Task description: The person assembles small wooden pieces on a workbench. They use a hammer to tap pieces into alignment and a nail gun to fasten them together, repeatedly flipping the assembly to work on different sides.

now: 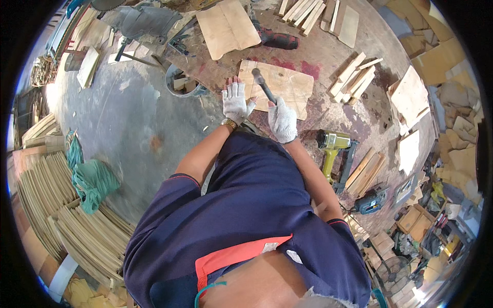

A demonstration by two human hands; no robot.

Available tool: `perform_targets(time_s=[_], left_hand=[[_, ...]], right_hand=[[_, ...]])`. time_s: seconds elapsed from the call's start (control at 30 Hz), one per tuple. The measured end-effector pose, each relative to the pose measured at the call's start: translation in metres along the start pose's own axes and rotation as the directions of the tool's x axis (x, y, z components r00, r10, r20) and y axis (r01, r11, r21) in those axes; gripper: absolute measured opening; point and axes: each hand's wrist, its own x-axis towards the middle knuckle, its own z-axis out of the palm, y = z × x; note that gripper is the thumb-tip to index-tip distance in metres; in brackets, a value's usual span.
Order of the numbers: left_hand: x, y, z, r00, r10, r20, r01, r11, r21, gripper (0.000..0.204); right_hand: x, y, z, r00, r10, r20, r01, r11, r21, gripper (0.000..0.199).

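Workbench (pixel 328 56): nail gun (pixel 331 146) nearby; right grip (pixel 282 120) clasps hammer (pixel 263 84), left grip (pixel 236 101) splayed on plywood (pixel 287 84)

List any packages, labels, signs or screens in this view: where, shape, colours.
No packages, signs or screens can be made out.
Small white rectangular tag: on the orange panel of the person's navy shirt, lower centre; print too small to tell.
Second small white tag: just right of it, on the navy cloth, tilted.

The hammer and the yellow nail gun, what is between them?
In the head view, the right hand gripping the hammer lies between it and the nail gun, then a bare stretch of worktable.
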Motion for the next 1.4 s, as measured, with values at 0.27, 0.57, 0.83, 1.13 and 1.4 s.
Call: perform_targets(time_s=[0.27, 0.57, 0.83, 1.13, 1.4], left_hand=[[0.005, 0.001, -0.001, 0.999, -0.027, 0.018, 0.027, 1.000, -0.003, 0.101], [0.002, -0.004, 0.002, 0.998, 0.007, 0.066, -0.006, 1.000, -0.008, 0.097], [0.003, -0.002, -0.001, 0.996, 0.066, -0.060, -0.066, 0.998, 0.006, 0.092], [0.011, 0.011, -0.013, 0.996, 0.069, 0.053, -0.071, 0.997, 0.022, 0.095], [0.039, 0.078, -0.006, 0.940, 0.246, 0.238, -0.252, 0.968, -0.006, 0.096]], right_hand=[[0.008, 0.032, 0.031, 0.996, 0.026, 0.083, -0.025, 0.999, -0.020, 0.036], [0.013, 0.019, 0.039, 0.996, -0.031, 0.081, 0.043, 0.987, -0.153, 0.038], [0.009, 0.056, -0.014, 0.946, 0.315, -0.073, -0.312, 0.949, 0.052, 0.042], [-0.050, 0.227, -0.219, 0.736, 0.346, -0.581, -0.561, 0.792, -0.239, 0.024], [0.008, 0.257, -0.214, 0.739, 0.109, -0.665, -0.371, 0.889, -0.267, 0.041]])
